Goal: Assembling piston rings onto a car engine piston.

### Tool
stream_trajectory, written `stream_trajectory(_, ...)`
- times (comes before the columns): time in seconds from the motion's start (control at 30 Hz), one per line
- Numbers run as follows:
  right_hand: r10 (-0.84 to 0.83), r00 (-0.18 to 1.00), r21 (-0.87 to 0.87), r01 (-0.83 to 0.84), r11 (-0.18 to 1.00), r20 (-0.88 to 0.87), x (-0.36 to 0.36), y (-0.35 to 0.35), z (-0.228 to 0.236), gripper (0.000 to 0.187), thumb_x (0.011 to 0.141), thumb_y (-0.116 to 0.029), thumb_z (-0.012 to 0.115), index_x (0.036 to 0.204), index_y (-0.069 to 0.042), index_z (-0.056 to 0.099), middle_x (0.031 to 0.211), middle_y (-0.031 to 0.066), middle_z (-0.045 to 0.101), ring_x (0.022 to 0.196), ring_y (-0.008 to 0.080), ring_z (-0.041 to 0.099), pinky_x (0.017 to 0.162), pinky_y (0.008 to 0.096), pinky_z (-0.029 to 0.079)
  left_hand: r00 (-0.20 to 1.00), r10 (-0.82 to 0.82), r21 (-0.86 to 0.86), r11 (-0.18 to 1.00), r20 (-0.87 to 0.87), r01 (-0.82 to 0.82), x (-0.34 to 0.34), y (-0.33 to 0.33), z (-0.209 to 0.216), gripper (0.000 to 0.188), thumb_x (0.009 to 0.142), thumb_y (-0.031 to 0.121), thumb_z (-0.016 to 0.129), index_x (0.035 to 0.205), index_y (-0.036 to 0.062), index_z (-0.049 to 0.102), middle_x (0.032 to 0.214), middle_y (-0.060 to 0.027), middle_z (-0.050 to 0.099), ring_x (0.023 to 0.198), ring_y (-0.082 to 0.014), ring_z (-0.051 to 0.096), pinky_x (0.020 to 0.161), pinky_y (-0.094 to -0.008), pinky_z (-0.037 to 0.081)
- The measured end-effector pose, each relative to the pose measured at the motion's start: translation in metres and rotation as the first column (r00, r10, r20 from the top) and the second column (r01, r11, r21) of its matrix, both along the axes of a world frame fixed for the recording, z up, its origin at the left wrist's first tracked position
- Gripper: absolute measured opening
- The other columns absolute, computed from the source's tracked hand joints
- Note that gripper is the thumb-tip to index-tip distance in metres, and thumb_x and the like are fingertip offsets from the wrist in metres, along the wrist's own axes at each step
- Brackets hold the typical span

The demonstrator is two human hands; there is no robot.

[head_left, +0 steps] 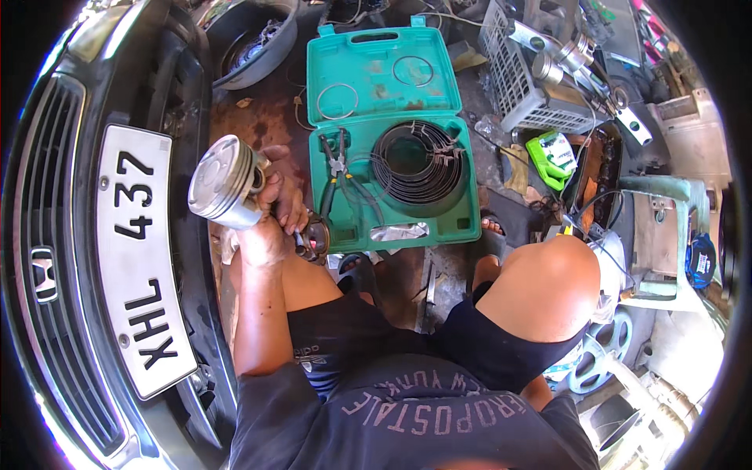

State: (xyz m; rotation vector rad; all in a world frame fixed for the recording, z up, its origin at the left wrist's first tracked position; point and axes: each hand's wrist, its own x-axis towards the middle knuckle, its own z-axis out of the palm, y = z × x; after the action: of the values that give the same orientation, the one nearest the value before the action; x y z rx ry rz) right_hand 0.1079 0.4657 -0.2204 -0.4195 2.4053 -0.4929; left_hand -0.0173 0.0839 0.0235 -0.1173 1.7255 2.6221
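One piston (223,182) fills the grip of the left hand (266,227), held up in front of the person's left knee and just beside the front of a dark car (70,235). It is a pale silver metal cylinder with a flat, slightly dished crown turned toward the camera, shallow recesses showing in the top, and ring grooves running round its side. The left hand is clenched round its lower skirt, with the connecting rod (313,239) hanging below the fist, its darker, greasy end showing near the wrist. The right hand is hidden behind the raised knees, so whether it grips anything cannot be told.

On the floor just beyond the piston lies an open green plastic case (388,86). Its lower half holds a coil of dark metal bands (415,160) and a pair of pliers (337,168) with dark handles. A white plastic basket (521,86) stands further right, and a green-and-white packet (552,157) lies near it.
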Motion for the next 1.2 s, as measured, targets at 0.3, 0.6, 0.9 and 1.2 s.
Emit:
stream_trajectory(0.3,-0.022,0.998,-0.007,0.022,1.0,0.063,-0.014,0.012,-0.019,0.053,0.063,-0.036,0.078,0.109,-0.013,0.065,0.1,0.0179,0.063,0.099,0.0351,0.06,0.08,0.0445,0.049,0.999,0.037,-0.051,0.998,0.006,-0.036,-0.003,0.004,0.002,0.038,0.091,0.023,0.057,0.121,0.0028,0.047,0.048,0.0027,0.032,0.036,-0.0082,0.029,0.036,-0.0235,0.029)
stream_trajectory(0.6,-0.364,0.928,0.112,0.355,0.928,0.076,0.003,0.088,-0.021,0.05,0.064,-0.036,0.077,0.106,-0.012,0.067,0.096,0.0184,0.064,0.096,0.0354,0.062,0.077,0.0445,0.05,0.994,-0.075,-0.021,0.997,-0.084,0.074,0.003,-0.013,-0.008,0.046,0.092,0.023,0.054,0.13,0.0016,0.038,0.049,0.0017,0.033,0.037,-0.0093,0.032,0.035,-0.0242,0.031)
stream_trajectory(0.9,-0.541,0.822,0.145,0.522,0.84,0.177,0.035,0.123,-0.05,0.046,0.065,-0.037,0.075,0.104,-0.011,0.068,0.092,0.019,0.066,0.092,0.0357,0.063,0.075,0.0446,0.051,0.993,-0.091,-0.023,0.996,-0.08,0.09,-0.007,-0.019,-0.019,0.047,0.092,0.024,0.056,0.129,0.002,0.038,0.048,0.0018,0.034,0.034,-0.009,0.031,0.032,-0.0242,0.029)
stream_trajectory(1.2,-0.358,0.92,0.129,0.34,0.932,0.163,0.049,0.135,-0.104,0.049,0.064,-0.034,0.075,0.105,-0.007,0.066,0.094,0.0209,0.066,0.093,0.0374,0.063,0.077,0.0462,0.051,0.998,-0.026,-0.027,0.999,-0.048,0.024,-0.009,-0.024,-0.018,0.047,0.091,0.025,0.056,0.128,0.002,0.04,0.048,0.0011,0.034,0.033,-0.0085,0.03,0.03,-0.0235,0.028)
